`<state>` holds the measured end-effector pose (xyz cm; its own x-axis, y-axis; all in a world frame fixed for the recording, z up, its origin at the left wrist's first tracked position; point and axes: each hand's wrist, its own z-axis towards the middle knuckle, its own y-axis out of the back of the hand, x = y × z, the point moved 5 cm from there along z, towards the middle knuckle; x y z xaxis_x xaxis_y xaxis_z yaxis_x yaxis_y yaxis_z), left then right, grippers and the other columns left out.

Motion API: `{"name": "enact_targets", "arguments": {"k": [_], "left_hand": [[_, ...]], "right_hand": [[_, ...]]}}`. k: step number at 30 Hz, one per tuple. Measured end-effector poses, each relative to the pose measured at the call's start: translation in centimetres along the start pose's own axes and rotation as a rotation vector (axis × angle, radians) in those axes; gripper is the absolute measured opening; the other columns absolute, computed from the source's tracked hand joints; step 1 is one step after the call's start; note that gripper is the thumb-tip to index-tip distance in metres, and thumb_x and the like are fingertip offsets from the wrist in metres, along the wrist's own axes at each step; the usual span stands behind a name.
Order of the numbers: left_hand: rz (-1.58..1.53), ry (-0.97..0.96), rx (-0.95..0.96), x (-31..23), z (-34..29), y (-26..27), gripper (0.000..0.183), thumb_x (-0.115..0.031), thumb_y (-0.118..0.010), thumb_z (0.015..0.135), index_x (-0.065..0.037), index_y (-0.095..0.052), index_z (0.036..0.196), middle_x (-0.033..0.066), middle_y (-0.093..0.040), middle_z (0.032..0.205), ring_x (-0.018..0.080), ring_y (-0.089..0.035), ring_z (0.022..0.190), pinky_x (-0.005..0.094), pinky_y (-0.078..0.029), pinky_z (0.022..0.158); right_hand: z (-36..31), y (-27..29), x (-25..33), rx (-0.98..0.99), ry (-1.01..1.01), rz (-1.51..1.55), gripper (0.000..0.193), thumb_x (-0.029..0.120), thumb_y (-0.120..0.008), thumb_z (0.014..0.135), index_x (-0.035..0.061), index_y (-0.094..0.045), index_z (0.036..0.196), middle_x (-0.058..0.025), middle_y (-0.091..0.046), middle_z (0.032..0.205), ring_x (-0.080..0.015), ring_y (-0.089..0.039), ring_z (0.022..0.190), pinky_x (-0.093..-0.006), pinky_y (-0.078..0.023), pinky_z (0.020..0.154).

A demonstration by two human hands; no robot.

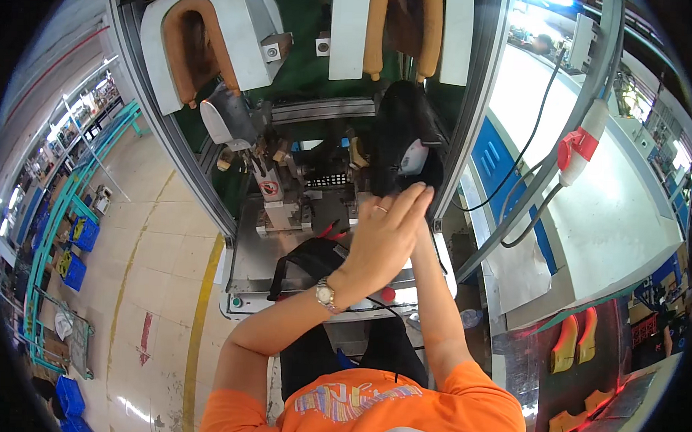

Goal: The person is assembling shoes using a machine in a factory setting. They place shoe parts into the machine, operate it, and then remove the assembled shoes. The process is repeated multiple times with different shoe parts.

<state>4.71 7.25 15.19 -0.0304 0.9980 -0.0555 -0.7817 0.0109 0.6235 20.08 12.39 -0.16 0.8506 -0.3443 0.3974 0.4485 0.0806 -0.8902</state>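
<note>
A black shoe upper (399, 126) is sitting on the machine's right-hand station, just beyond the fingertips, its long axis running away from the wearer and its near end pointing back toward the fingers. A pale patch is showing at that end.

The left hand (387, 236) is crossing in front of the body, back upward, forearm slanting in from the lower left and fingers pointing away and rightward. The right hand (420, 228) is lying mostly hidden behind it, its forearm rising almost straight.

The visible left fingers are stretching out nearly straight, held close together, with their tips by the upper's near end; whether they are touching or gripping it cannot be told, nor can the right fingers' state.

A wristwatch (325, 293) is circling the left wrist. Below and left of the fingers, a second black piece (314, 260) is lying on the metal worktable (247, 260). Farther left, beyond them, a grey-white mould (229, 120) is standing.
</note>
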Motion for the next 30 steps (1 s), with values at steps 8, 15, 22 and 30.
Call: {"name": "enact_targets", "arguments": {"k": [8, 15, 22, 30], "left_hand": [[0.041, 0.046, 0.053, -0.1, -1.5, -2.5, 0.057, -0.011, -0.058, 0.073, -0.002, -0.040, 0.127, 0.0102, -0.044, 0.122, 0.0257, -0.045, 0.101, 0.0394, -0.034, 0.089], [0.079, 0.059, 0.053, -0.4, -1.1, -3.2, 0.053, -0.009, -0.057, 0.072, -0.002, -0.044, 0.123, 0.0099, -0.045, 0.120, 0.0264, -0.045, 0.102, 0.0394, -0.033, 0.088], [0.002, 0.157, 0.022, 0.7, -1.7, -2.5, 0.048, -0.007, -0.056, 0.072, -0.006, -0.048, 0.120, 0.0064, -0.047, 0.117, 0.0271, -0.044, 0.101, 0.0411, -0.033, 0.087], [-0.012, 0.220, 0.019, 0.9, -2.2, -3.5, 0.049, -0.004, -0.056, 0.070, -0.011, -0.052, 0.118, 0.0045, -0.047, 0.116, 0.0273, -0.045, 0.098, 0.0410, -0.033, 0.084]], "right_hand": [[0.7, 2.7, -0.1, -0.051, 0.047, -0.016, 0.039, 0.021, -0.058, 0.083, 0.0079, -0.049, 0.119, -0.0095, -0.056, 0.113, -0.0174, -0.057, 0.098, -0.0338, -0.046, 0.084], [0.0, 7.1, -2.3, -0.131, 0.036, -0.035, 0.039, 0.020, -0.059, 0.083, 0.0079, -0.049, 0.119, -0.0098, -0.056, 0.113, -0.0175, -0.057, 0.098, -0.0336, -0.046, 0.083], [5.5, 8.6, 0.3, -0.192, 0.010, -0.105, 0.039, 0.019, -0.059, 0.083, 0.0079, -0.049, 0.119, -0.0102, -0.056, 0.113, -0.0176, -0.057, 0.098, -0.0335, -0.046, 0.083], [4.1, 11.6, -0.6, -0.237, -0.044, -0.122, 0.038, 0.019, -0.059, 0.083, 0.0078, -0.050, 0.118, -0.0106, -0.057, 0.112, -0.0177, -0.057, 0.098, -0.0333, -0.046, 0.082]]}}
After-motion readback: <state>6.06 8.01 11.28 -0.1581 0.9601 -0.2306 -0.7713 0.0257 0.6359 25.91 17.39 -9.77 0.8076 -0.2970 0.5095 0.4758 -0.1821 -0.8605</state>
